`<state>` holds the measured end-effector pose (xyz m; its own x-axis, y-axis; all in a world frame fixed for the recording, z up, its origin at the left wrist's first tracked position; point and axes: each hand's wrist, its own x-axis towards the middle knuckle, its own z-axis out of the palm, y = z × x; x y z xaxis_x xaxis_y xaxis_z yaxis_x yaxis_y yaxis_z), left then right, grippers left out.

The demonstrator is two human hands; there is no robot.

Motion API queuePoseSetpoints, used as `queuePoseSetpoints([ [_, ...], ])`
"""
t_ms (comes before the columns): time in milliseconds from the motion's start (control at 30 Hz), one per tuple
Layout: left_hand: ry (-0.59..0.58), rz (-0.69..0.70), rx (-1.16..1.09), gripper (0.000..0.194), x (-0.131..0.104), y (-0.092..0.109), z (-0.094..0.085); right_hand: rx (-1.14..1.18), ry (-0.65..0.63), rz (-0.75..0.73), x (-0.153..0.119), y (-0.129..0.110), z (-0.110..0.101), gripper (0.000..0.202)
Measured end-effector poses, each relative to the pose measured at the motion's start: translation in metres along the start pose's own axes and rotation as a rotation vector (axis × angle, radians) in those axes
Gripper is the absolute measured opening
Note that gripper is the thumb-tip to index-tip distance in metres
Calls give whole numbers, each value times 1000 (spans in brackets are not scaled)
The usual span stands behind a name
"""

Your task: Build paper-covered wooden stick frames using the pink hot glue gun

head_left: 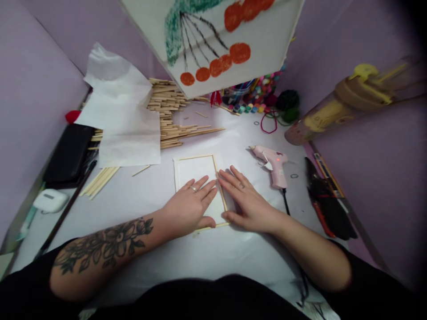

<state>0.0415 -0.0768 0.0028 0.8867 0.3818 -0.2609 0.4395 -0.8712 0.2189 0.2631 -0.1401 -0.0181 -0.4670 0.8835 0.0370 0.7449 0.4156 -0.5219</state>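
Observation:
A white rectangular panel [196, 171] edged with thin wooden sticks lies flat in front of me. My left hand [191, 204] rests on the panel with its fingers stretched out, covering part of it and its left edge. Along the right-hand edge, the fingers of my right hand [247, 200] lie spread against the wooden stick [221, 194]; its thumb is near the lower right corner. Neither hand grips anything. To the right of my right hand lies a pink glue gun [273, 162] with a small red light lit.
Behind the panel are a pile of wooden sticks [170, 100] and white paper sheets [130, 138]. A board with painted cherries [207, 49] overhangs the back. At right stand a tumbler [320, 115] and dark-handled tools [328, 204]; at left lie a black case [68, 153] and a white earbud case [51, 201].

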Motion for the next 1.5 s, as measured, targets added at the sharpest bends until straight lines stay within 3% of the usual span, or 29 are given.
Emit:
queuePoseSetpoints([
  [233, 11, 5, 11, 80, -1, 0, 2, 27, 31, -24, -1, -3, -3, 75],
  [700, 57, 19, -42, 79, -3, -1, 0, -117, -33, 93, 8, -17, -9, 62],
  [833, 185, -28, -89, 49, -6, -3, -10, -118, -43, 100, 9, -19, -9, 61],
  [933, 192, -138, -13, 32, 1, -7, -22, -105, -40, 106, 9, -19, -9, 60],
  [1200, 156, -235, 114, 43, 39, -28, -34, -90, -70, 117, 8, -19, -9, 66],
  [1500, 132, -200, 114, 48, 45, -38, -30, -40, -61, 107, 10, -15, -9, 66],
])
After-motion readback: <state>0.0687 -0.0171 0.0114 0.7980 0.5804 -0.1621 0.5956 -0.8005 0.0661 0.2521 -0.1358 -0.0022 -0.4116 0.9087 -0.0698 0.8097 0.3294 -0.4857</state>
